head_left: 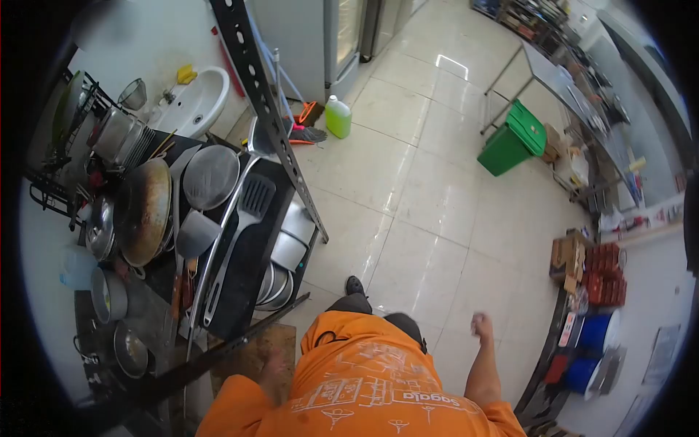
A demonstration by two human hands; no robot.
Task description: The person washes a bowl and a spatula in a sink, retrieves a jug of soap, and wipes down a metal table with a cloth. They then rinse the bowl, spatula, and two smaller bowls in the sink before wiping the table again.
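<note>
My right hand [481,327] hangs over the tiled floor to the right of my orange shirt [364,379], its fingers curled; whether anything is inside them is too small to tell. On the other side, my left hand [274,364] is low beside the shirt, blurred, near a brown board [255,349] and the metal rack's edge. The rack's black shelf [237,284] bears a slotted spatula [255,198], a round strainer [211,177] and a browned wok [145,211].
A white sink [196,102] is at the upper left. A jug of green liquid [338,116] stands on the floor. Farther right are a green bin [513,138], a metal table [557,80], red crates [604,275] and blue containers [598,331].
</note>
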